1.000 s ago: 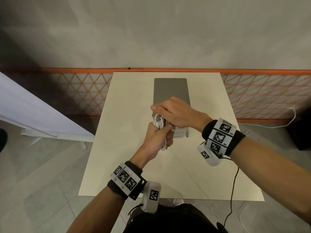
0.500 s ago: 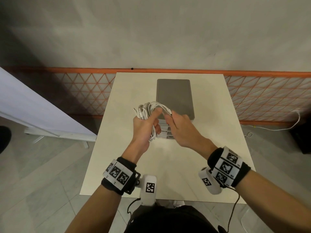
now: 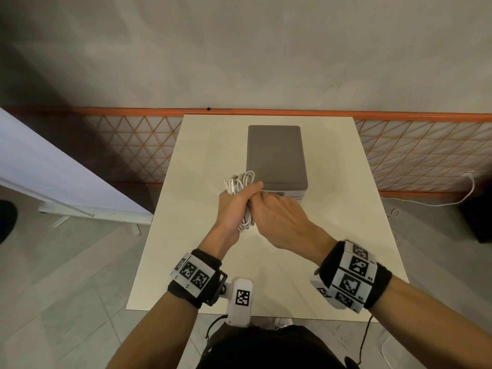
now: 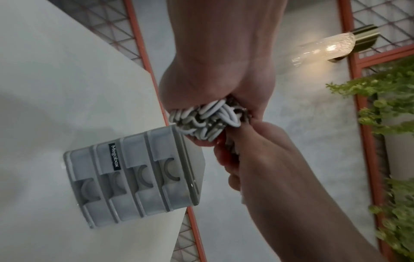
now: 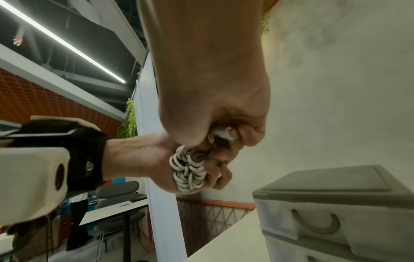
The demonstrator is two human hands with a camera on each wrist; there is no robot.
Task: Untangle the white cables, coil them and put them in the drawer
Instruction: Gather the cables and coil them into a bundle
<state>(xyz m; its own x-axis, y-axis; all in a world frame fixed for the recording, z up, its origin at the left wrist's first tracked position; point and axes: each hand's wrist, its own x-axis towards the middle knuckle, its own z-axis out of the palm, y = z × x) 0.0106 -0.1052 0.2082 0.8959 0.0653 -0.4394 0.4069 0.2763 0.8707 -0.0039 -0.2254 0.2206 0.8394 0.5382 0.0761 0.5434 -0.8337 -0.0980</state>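
Note:
A bundle of coiled white cables (image 3: 241,182) is gripped upright in my left hand (image 3: 234,206) above the cream table (image 3: 186,235), just in front of the grey drawer unit (image 3: 275,155). Loops stick out above and below the fist. My right hand (image 3: 269,209) presses against the bundle from the right with its fingers curled round it. In the right wrist view the right hand (image 5: 224,124) pinches a white cable end (image 5: 225,133) over the loops (image 5: 188,170). The left wrist view shows the loops (image 4: 206,122) bulging from my fist, and the drawers (image 4: 134,177) all closed.
The drawer unit stands at the middle back of the table, its handles (image 5: 313,223) facing me. An orange mesh fence (image 3: 426,155) and a grey wall run behind. A white board (image 3: 53,182) leans at the left. Another white cable (image 3: 439,201) lies on the floor at the right.
The right hand went from over the left fist, out to the right pulling a strand, and now back against the bundle lower down. The left hand stayed gripping the coil.

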